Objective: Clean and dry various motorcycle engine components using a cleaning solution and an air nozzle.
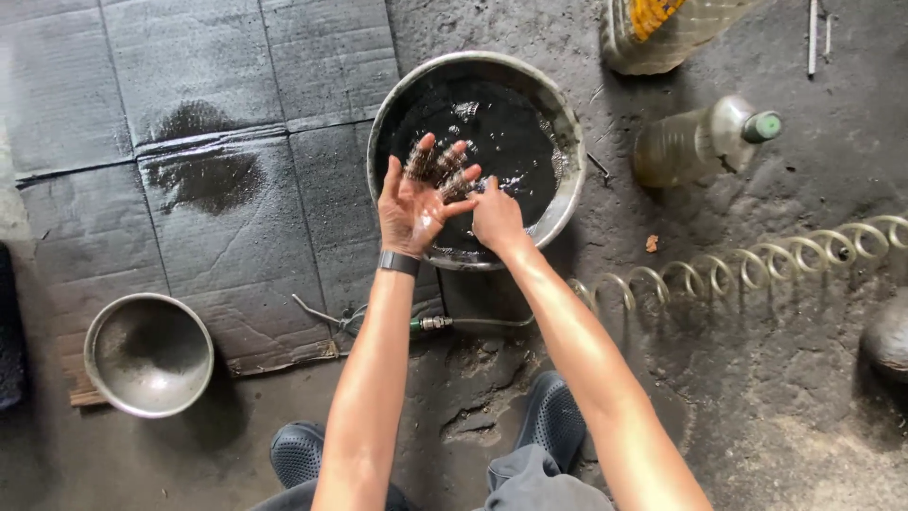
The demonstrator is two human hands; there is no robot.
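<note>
A steel basin (566, 132) of dark liquid sits on the ground in front of me. My left hand (416, 203) is over its near side, palm up, and it holds several small wet ridged metal parts (437, 163) across the fingers. A dark band (399, 262) circles that wrist. My right hand (497, 216) is beside it at the basin's near rim, fingers closed and dipped toward the liquid, touching the left fingertips. What the right hand holds is hidden.
A smaller empty steel bowl (148, 354) stands at the lower left on flattened, stained cardboard (199, 123). Two plastic bottles (700, 142) of yellowish liquid lie at the upper right. A coiled hose (757, 265) runs rightward to a nozzle (430, 324). My shoes (553, 416) are below.
</note>
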